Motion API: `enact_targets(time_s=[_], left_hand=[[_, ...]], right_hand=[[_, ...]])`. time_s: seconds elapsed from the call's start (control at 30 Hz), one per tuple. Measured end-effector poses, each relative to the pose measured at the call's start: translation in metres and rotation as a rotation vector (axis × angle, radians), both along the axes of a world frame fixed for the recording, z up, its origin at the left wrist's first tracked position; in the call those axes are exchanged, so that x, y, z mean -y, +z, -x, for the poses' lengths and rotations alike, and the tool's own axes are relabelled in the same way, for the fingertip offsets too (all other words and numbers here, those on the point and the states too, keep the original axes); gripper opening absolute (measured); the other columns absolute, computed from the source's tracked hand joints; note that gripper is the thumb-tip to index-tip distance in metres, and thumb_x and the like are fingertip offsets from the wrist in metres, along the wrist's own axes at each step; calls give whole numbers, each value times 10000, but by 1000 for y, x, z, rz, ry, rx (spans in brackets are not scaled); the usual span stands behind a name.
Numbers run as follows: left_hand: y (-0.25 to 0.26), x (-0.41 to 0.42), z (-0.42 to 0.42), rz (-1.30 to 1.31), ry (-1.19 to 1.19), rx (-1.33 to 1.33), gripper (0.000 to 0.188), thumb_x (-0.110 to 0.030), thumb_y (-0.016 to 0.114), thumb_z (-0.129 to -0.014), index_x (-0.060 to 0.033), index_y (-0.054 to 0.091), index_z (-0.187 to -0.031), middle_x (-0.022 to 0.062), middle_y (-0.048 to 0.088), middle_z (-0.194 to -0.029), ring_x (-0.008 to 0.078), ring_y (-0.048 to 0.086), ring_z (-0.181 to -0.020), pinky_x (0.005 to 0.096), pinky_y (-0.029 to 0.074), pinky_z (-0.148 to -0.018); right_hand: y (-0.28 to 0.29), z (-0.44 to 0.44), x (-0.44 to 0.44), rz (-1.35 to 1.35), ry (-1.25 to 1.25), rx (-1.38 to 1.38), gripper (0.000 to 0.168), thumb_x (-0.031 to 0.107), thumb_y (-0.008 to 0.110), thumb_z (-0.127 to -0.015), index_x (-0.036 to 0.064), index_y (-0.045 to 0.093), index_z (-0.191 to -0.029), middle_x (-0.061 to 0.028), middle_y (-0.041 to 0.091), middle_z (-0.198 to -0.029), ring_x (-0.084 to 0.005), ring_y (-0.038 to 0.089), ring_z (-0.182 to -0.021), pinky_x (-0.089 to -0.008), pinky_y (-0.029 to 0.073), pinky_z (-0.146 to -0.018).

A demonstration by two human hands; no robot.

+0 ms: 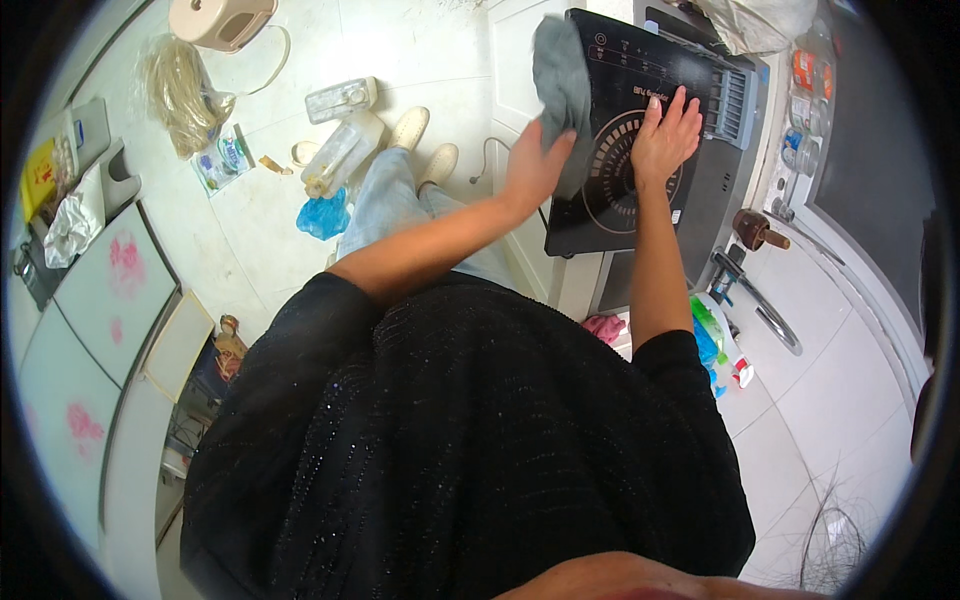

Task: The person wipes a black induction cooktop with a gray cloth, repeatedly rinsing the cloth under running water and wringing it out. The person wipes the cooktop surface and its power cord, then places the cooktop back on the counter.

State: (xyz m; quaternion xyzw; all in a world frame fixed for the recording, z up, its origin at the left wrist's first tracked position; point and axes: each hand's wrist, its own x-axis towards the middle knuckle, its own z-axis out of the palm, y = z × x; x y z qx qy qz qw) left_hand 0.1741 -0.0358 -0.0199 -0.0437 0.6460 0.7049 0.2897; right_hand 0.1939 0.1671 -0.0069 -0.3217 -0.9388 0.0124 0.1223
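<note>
A black portable induction cooktop (611, 176) lies along the counter, its near edge jutting out over the white cabinet door. Against that edge my left hand (534, 171) grips a grey cloth (559, 71), which hangs over the cooktop's side; hand and cloth are slightly blurred. My right hand (667, 139) rests flat on the glass top near the ring markings, fingers spread, with nothing in it. What the cooktop rests on is partly hidden beneath it.
Beyond the cooktop stand a blue-grey plastic rack (731, 105) and several jars (801, 150). A chrome faucet (761, 304) and cleaning bottles (709, 330) are by my right arm. Clear plastic containers (345, 154), a blue plastic bag (324, 215) and a beige stool (225, 19) are on the floor.
</note>
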Motion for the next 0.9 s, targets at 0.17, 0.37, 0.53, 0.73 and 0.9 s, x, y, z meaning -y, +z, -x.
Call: enact_targets(time_s=[0.17,0.37,0.53,0.73,0.9], left_hand=[[-19,-17,22,-33,42,49,352,-275,635,-904,-4,578,-1122,188,659,-1035,285,625,-930,367,482,-834],[-35,-59,92,-260,232,30,339,-273,675,-873,0,576,-1049,115,659,-880,203,606,-783,335,496,-742],[10,0,-30,108,-26,-99,428,-211,614,-890,24,486,-1223,265,567,-1126,424,539,-1060,429,427,-929],[10,9,-36,58,-62,-7,465,-180,596,-900,53,429,-1265,278,532,-1186,433,506,-1114,435,400,-963],[3,-11,-4,92,124,-146,444,-212,607,-895,60,465,-1215,261,571,-1090,412,554,-1033,411,438,-899]], right_hand=[[2,2,7,-65,-13,28,590,485,435,-961,148,391,-1443,-202,322,-1495,-412,270,-1373,-560,186,-1104],[0,6,4,-92,-7,2,578,474,442,-959,138,409,-1429,-213,352,-1473,-417,305,-1353,-567,214,-1089],[-1,0,0,-55,9,-23,576,468,435,-961,130,410,-1428,-218,367,-1463,-429,333,-1339,-574,236,-1077],[0,6,6,-134,37,21,568,462,455,-953,145,415,-1423,-203,377,-1457,-419,341,-1332,-574,248,-1071],[-1,6,4,-162,67,15,552,454,458,-956,135,444,-1407,-195,400,-1445,-412,367,-1313,-549,270,-1066]])
